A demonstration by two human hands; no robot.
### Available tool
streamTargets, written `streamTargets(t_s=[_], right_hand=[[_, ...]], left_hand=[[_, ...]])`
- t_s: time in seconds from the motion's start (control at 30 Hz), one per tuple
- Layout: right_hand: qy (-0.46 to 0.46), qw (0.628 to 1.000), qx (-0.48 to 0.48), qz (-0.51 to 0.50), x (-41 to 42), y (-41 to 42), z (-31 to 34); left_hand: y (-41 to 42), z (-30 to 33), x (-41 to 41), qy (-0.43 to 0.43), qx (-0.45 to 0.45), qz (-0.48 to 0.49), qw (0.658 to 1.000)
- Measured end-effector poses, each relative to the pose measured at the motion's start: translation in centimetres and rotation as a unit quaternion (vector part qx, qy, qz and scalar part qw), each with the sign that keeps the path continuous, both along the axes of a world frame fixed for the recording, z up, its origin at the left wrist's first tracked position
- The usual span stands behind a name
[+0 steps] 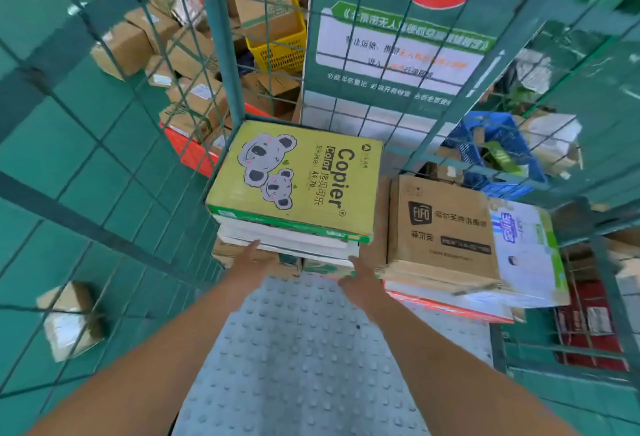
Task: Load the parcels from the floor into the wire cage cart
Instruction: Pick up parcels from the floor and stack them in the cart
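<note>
Inside the green wire cage cart (pixel 214 55) a yellow-green copier-paper box (pixel 298 176) with koala drawings lies on top of a stack of flat white and brown parcels at the back left. My left hand (pixel 247 261) reaches to the stack's near left edge with fingers straight, touching the parcels under the box. My right hand (pixel 360 278) lies at the stack's near right corner with fingers extended. A brown carton (pixel 440 224) with black print sits on a second stack to the right, a white parcel (pixel 526 248) beside it.
The cart's grey studded floor (pixel 298 349) spreads below my arms. Outside the mesh lie a small brown parcel (pixel 69 319) on the green floor at left, several cartons and a yellow crate (pixel 277 51) behind, and a blue crate (pixel 498 151) at right.
</note>
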State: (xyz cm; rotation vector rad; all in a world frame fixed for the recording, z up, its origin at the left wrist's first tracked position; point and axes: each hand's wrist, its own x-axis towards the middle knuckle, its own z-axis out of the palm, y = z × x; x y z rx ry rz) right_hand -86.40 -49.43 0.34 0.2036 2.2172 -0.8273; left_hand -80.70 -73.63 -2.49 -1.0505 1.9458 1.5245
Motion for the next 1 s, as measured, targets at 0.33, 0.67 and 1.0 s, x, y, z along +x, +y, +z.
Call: streamTargets(t_s=[0.33, 0.67, 1.0], right_hand=[[-0.131, 0.980, -0.119, -0.092, 11.3, 5.2, 6.7], [-0.165, 0.973, -0.151, 0.051, 23.7, 11.5, 12.6], [-0.213, 0.933, -0.125, 0.261, 36.5, 9.7, 12.7]], left_hand=[[10.1, 7.8, 14.3, 0.017, 0.151, 0.232, 0.961], [22.1, 14.0, 31.8, 0.072, 0.133, 0.386, 0.910], [27.7, 13.6, 46.9, 0.039, 0.106, 0.562, 0.819]])
